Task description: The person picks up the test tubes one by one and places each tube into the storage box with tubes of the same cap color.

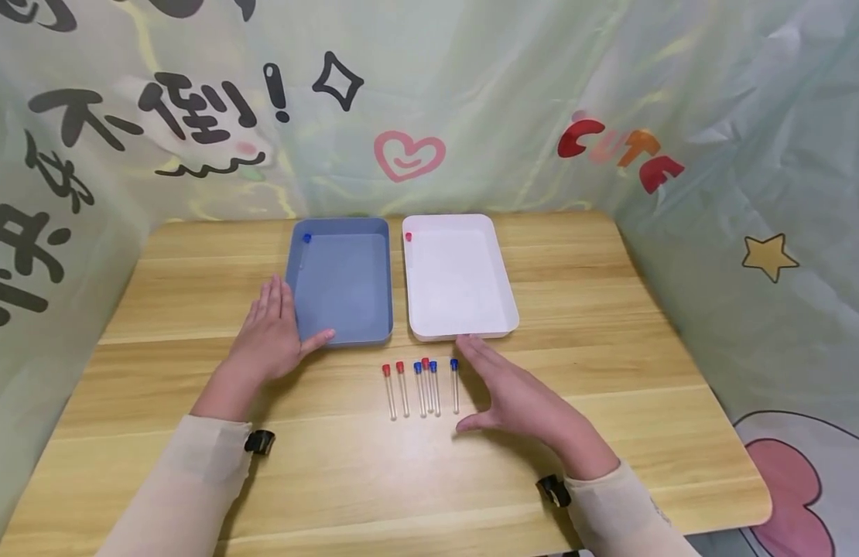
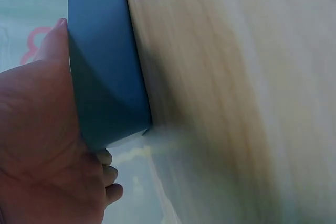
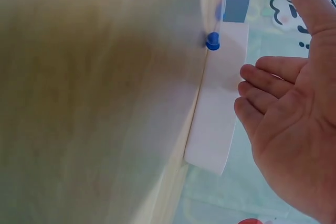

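My left hand (image 1: pixel 268 337) lies along the near left corner of the blue-grey tray (image 1: pixel 342 337), fingers straight and thumb spread over its front edge; the left wrist view shows the palm beside the tray's wall (image 2: pixel 107 61). My right hand (image 1: pixel 516 396) reaches toward the front edge of the white tray (image 1: pixel 464 336), fingers extended and thumb apart, holding nothing. Just left of it lies a clear tube with a blue cap (image 1: pixel 455 387). Several more capped tubes lie beside it in a loose row, including a red-capped tube (image 1: pixel 390 393) at the left end.
Inside the blue-grey tray, a blue cap (image 1: pixel 307 238) shows at the far left corner, its tube faint. A red cap (image 1: pixel 408 237) shows in the same corner of the white tray. A printed curtain (image 1: pixel 485 93) hangs behind and beside the wooden table (image 1: pixel 610 348).
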The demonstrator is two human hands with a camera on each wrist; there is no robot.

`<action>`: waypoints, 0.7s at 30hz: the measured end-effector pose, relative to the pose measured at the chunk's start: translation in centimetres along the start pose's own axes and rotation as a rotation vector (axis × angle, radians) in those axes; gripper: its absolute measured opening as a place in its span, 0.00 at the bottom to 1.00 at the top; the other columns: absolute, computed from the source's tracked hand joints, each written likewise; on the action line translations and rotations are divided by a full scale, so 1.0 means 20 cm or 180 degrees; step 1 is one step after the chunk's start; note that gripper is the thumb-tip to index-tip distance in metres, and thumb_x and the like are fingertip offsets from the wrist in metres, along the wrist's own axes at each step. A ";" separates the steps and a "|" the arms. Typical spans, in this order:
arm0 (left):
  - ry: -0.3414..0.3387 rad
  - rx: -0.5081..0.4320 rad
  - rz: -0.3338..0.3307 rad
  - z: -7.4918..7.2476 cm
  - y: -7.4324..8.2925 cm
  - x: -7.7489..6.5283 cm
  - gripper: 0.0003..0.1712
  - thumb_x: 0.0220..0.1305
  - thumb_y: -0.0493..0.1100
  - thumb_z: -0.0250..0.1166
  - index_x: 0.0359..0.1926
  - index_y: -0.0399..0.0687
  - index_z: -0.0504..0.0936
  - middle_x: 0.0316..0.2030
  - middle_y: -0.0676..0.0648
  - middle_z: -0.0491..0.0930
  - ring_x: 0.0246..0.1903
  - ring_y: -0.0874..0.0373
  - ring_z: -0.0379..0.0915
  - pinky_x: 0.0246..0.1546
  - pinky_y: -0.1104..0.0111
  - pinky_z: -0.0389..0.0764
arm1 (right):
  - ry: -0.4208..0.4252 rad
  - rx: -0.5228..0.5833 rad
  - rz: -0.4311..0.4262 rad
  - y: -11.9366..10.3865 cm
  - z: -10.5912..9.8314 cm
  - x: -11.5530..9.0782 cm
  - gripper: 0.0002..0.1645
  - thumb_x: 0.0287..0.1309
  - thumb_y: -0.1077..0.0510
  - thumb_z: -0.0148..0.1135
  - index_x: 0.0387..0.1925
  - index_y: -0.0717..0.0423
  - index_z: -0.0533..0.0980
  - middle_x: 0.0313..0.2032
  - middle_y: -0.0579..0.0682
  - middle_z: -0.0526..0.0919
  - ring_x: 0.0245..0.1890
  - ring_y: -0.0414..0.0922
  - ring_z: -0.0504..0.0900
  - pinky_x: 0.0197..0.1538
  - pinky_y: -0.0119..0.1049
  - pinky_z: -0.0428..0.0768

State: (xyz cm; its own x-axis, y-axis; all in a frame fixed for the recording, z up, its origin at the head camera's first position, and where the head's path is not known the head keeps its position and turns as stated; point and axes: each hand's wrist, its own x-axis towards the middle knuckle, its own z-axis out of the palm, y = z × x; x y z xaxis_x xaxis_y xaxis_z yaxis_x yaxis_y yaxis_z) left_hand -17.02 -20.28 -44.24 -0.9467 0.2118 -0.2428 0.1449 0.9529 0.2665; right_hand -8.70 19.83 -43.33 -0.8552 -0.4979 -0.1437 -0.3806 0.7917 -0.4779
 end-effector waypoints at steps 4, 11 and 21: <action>-0.0054 -0.0028 -0.0050 0.00 -0.01 0.01 0.71 0.77 0.79 0.47 0.82 0.23 0.26 0.83 0.26 0.17 0.85 0.26 0.19 0.86 0.34 0.35 | -0.0075 -0.0151 -0.0043 0.00 0.00 0.01 0.80 0.46 0.29 0.84 0.88 0.56 0.49 0.88 0.56 0.51 0.88 0.54 0.52 0.86 0.54 0.60; -0.0081 -0.0041 -0.0084 0.00 -0.01 0.01 0.72 0.76 0.80 0.46 0.82 0.23 0.25 0.83 0.26 0.16 0.85 0.25 0.18 0.86 0.34 0.35 | -0.0183 -0.0336 -0.0138 -0.01 0.00 0.03 0.78 0.49 0.29 0.81 0.86 0.63 0.52 0.87 0.62 0.53 0.88 0.58 0.53 0.86 0.55 0.60; -0.0155 -0.0024 -0.0094 0.00 0.00 0.01 0.73 0.76 0.80 0.46 0.81 0.22 0.25 0.83 0.25 0.16 0.85 0.25 0.19 0.86 0.35 0.35 | -0.0379 -0.0396 -0.0048 0.00 0.03 0.07 0.74 0.56 0.28 0.77 0.85 0.67 0.53 0.86 0.65 0.53 0.88 0.61 0.52 0.87 0.56 0.58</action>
State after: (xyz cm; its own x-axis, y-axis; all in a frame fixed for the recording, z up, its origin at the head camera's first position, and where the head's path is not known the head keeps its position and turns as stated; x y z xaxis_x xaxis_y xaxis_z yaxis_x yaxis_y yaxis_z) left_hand -17.19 -20.25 -44.24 -0.9354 0.1942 -0.2957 0.1147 0.9572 0.2656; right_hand -9.64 18.83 -44.10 -0.8042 -0.5427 -0.2424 -0.4401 0.8178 -0.3708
